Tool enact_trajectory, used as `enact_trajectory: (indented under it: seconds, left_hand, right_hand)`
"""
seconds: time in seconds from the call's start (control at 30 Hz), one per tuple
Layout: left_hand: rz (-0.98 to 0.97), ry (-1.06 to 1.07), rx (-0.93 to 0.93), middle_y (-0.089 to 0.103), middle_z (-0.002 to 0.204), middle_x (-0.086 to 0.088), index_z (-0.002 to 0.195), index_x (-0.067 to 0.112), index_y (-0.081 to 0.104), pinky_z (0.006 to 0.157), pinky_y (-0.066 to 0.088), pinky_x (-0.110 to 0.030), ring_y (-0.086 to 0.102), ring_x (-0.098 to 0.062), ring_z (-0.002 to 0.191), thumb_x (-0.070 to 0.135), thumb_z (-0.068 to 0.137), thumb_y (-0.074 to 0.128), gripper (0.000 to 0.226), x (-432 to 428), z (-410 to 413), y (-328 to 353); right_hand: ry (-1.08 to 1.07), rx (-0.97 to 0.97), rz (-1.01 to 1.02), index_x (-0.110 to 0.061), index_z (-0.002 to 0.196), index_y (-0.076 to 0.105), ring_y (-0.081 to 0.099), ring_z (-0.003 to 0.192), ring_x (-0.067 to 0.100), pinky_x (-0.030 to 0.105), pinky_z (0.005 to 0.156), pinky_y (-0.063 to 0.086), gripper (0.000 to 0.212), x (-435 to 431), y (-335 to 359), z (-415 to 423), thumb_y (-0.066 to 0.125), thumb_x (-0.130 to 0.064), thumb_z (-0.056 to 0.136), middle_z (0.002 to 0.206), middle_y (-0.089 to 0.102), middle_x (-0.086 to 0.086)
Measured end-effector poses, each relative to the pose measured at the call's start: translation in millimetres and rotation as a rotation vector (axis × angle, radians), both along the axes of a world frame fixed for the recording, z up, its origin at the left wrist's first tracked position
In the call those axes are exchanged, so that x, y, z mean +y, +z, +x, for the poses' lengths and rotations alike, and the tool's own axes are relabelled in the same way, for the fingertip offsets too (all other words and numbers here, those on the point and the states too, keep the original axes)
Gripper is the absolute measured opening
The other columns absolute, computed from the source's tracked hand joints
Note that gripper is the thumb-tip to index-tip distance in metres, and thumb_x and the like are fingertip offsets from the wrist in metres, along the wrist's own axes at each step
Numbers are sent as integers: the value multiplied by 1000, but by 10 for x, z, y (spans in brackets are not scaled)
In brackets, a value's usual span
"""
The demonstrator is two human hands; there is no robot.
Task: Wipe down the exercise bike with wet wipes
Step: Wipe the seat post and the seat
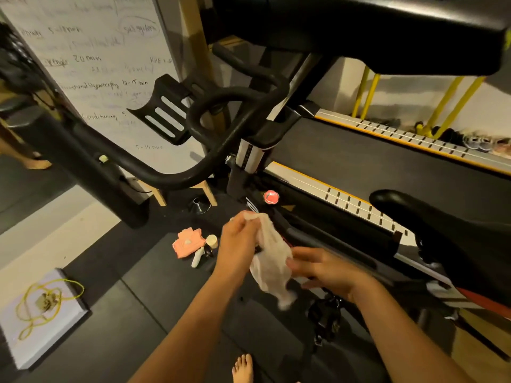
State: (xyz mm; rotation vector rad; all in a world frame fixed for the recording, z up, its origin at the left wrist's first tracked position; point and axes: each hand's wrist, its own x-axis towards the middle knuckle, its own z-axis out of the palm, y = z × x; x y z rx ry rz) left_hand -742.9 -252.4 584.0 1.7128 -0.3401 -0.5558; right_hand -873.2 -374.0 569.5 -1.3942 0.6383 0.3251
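A white wet wipe point(272, 261) hangs between both hands, above the frame of the black exercise bike point(318, 233). My left hand point(239, 244) pinches the wipe's top corner. My right hand point(326, 269) holds its right edge with curled fingers. The bike's handlebars point(171, 172) curve across the middle of the view, its saddle point(431, 225) is at the right, and a red resistance knob point(271, 196) sits just beyond the wipe. A pedal point(325, 317) shows below my right hand.
A treadmill point(359, 156) runs along the bike's far side. On the dark floor mat lie a pink pack point(188, 241), a small white bottle point(197, 258) and a board with a yellow cord point(47, 302). A whiteboard point(96, 67) stands behind. My bare foot point(243, 369) is below.
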Motion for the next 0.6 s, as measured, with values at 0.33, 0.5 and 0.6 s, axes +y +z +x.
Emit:
enact_trajectory:
  seconds: [0.33, 0.5, 0.6]
  left_hand:
    - [53, -132, -364, 67, 85, 8, 97, 29, 67, 72, 54, -29, 64, -9, 81, 18, 102, 49, 21, -108, 115, 70]
    - [-48, 72, -34, 65, 99, 3, 95, 31, 61, 77, 55, -30, 64, -11, 91, 25, 104, 43, 20, -90, 191, 159]
    - [-73, 178, -32, 63, 102, 3, 101, 27, 58, 78, 51, -27, 63, -13, 97, 30, 105, 40, 19, -85, 202, 154]
  right_hand:
    - [-430, -286, -7, -16, 93, 72, 65, 100, 27, 49, 91, 52, 18, -14, 164, 104, 68, -31, 84, 98, 70, 7]
    - [-397, -273, -242, -28, 86, 65, 63, 94, 19, 33, 77, 52, 18, 98, 192, 247, 53, -33, 98, 96, 66, -4]
    - [-440, -286, -442, -29, 95, 62, 62, 86, 11, 24, 69, 49, 17, 208, 158, 398, 47, -32, 101, 92, 64, -7]
